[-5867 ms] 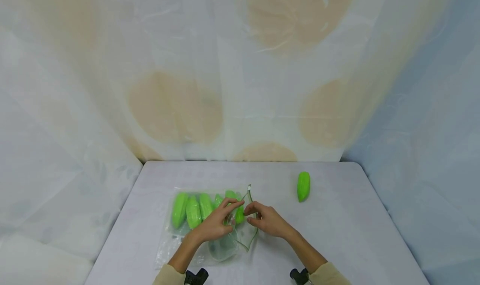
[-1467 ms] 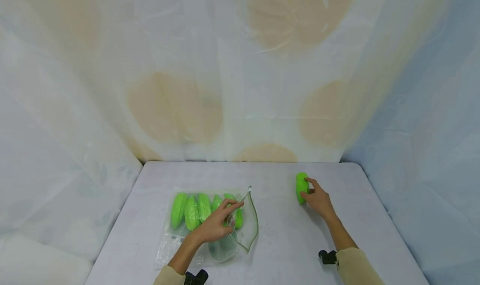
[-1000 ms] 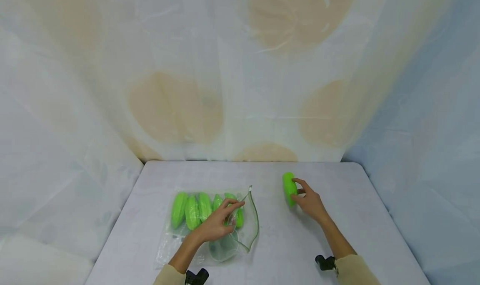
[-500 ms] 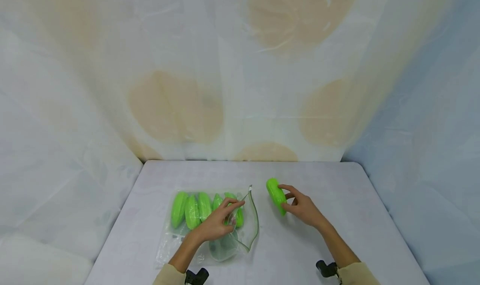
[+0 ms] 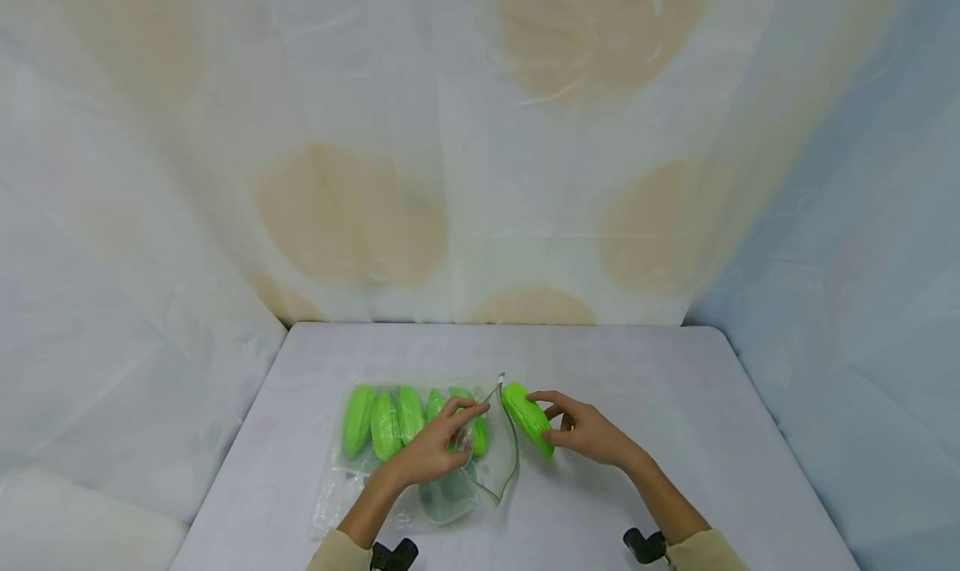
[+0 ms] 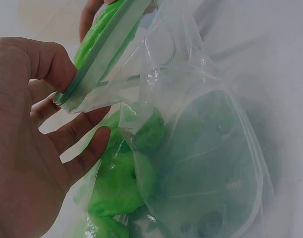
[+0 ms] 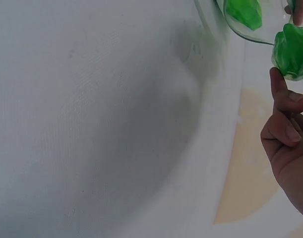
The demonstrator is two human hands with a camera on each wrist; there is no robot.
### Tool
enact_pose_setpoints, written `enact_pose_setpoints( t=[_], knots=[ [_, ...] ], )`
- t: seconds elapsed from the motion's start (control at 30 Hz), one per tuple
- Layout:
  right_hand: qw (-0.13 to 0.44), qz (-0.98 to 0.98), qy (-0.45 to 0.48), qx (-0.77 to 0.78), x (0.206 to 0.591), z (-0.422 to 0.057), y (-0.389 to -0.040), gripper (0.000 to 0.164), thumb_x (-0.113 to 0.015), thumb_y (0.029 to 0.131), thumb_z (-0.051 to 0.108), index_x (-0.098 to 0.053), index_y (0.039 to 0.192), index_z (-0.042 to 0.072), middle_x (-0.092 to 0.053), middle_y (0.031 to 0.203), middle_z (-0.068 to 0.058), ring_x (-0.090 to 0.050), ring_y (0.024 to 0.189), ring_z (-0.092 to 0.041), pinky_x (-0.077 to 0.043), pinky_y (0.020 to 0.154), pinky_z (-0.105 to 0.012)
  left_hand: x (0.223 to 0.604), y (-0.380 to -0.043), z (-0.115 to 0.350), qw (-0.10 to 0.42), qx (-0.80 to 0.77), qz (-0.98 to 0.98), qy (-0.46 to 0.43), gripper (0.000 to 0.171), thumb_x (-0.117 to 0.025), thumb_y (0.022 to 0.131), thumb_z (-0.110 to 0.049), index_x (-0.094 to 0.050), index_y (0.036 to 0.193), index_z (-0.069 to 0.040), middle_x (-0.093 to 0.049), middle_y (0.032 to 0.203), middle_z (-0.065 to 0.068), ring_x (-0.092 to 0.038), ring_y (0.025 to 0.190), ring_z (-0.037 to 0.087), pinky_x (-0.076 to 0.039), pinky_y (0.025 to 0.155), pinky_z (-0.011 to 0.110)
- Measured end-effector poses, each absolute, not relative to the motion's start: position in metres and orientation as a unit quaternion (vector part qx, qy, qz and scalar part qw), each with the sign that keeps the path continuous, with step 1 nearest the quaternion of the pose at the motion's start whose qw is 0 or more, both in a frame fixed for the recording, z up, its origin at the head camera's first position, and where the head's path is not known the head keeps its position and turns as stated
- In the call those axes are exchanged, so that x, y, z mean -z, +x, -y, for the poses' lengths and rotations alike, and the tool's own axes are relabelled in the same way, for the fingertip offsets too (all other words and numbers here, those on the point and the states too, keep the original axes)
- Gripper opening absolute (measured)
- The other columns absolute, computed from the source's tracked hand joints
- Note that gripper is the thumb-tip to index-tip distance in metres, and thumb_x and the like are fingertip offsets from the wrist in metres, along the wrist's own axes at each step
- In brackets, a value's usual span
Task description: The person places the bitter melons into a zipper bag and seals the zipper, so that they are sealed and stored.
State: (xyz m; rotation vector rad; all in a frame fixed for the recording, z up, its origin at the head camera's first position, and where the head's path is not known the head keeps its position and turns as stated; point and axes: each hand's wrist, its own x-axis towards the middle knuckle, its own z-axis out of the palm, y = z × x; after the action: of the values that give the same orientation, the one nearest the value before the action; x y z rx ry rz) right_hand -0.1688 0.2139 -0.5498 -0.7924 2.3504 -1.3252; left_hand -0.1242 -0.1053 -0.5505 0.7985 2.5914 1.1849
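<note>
My right hand [image 5: 588, 432] grips a bright green, ridged, cucumber-shaped vegetable [image 5: 527, 417] between thumb and fingers, held tilted beside the mouth of a clear zip bag [image 5: 491, 471]. In the right wrist view only part of this vegetable [image 7: 292, 54] shows, at the right edge. My left hand [image 5: 431, 452] pinches the bag's green-edged rim [image 6: 87, 72], holding the mouth apart. Inside the bag several similar green vegetables [image 5: 360, 421] lie side by side, some partly hidden by the left hand. A large pale green oval print [image 6: 211, 153] marks the bag's film.
The bag lies on a white-covered table [image 5: 645, 371], left of the middle. Patterned sheeting [image 5: 480, 179] hangs behind the table and along both sides. A black wrist camera [image 5: 393, 554] sits by the left sleeve, another black camera [image 5: 645, 546] by the right.
My right hand went from the bag to the lone vegetable at the right, took hold of it and carried it left and nearer to the bag's mouth, tilting it. The left hand stayed at the rim.
</note>
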Motion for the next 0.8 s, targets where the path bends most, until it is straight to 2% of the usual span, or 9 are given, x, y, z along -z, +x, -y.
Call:
enact_pose_setpoints(
  t=[0.37,0.57,0.8],
  knots=[
    [0.183,-0.814,-0.287,0.471,0.551,-0.211,-0.166,0.058,-0.071,0.093,0.035,-0.05,0.147,0.034,-0.066,0.119,-0.005,-0.058,0.075,-0.018,-0.05,0.065,-0.032,0.55,-0.124,0.106,0.089,-0.398,-0.874,0.266,0.078,-0.06,0.087,0.0,-0.036,0.156,-0.026,-0.036,0.145,-0.003,-0.037,0.07,0.006,-0.038,0.065,0.022],
    [0.19,-0.815,-0.29,0.464,0.553,-0.207,-0.165,0.058,-0.071,0.092,0.038,-0.05,0.146,0.036,-0.067,0.116,-0.002,-0.059,0.073,-0.017,-0.051,0.065,-0.032,0.549,-0.124,0.106,0.092,-0.403,-0.871,0.266,0.076,-0.06,0.085,0.001,-0.038,0.156,-0.016,-0.037,0.144,-0.002,-0.039,0.071,0.009,-0.039,0.065,0.023],
    [0.199,-0.807,-0.297,0.47,0.55,-0.203,-0.163,0.058,-0.07,0.093,0.038,-0.049,0.147,0.034,-0.066,0.118,-0.003,-0.059,0.076,-0.021,-0.051,0.065,-0.033,0.547,-0.123,0.106,0.093,-0.407,-0.869,0.266,0.078,-0.059,0.084,0.003,-0.037,0.156,-0.016,-0.037,0.142,-0.001,-0.04,0.072,0.012,-0.039,0.065,0.023]
  ],
)
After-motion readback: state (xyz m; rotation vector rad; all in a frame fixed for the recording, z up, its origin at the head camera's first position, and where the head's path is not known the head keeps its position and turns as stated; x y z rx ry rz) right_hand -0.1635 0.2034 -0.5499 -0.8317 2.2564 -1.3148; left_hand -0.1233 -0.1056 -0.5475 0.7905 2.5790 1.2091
